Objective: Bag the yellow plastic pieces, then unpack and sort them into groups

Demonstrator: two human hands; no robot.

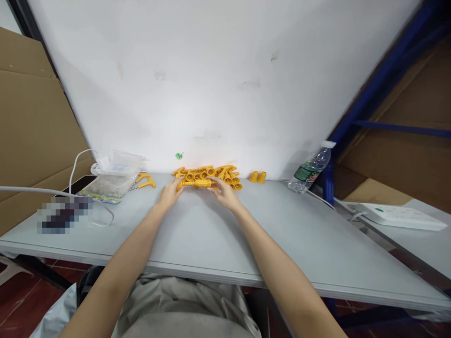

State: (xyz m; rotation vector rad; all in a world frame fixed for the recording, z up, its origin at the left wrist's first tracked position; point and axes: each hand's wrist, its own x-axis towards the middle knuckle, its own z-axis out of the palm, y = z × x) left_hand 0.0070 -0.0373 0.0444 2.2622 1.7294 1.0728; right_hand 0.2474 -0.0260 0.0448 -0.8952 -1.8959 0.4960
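Both hands, left (170, 192) and right (224, 191), apparently pinch one yellow ribbed piece (198, 183) before the yellow pile (211, 173).

You have one rod (199, 183) at centre frame, and behind it one pile (211, 172) of yellow pieces — too crowded to count. Two caps (253, 177) stand just right of it; two hooks (150, 184) lie to its left. One bag (112, 180), one bottle (312, 167), one power strip (398, 216) — far right.

Small assembly workshop, cardboard sheets (31, 117), blue steel racking (380, 84), grey worktable (211, 244), heaped yellow plastic parts (211, 174)
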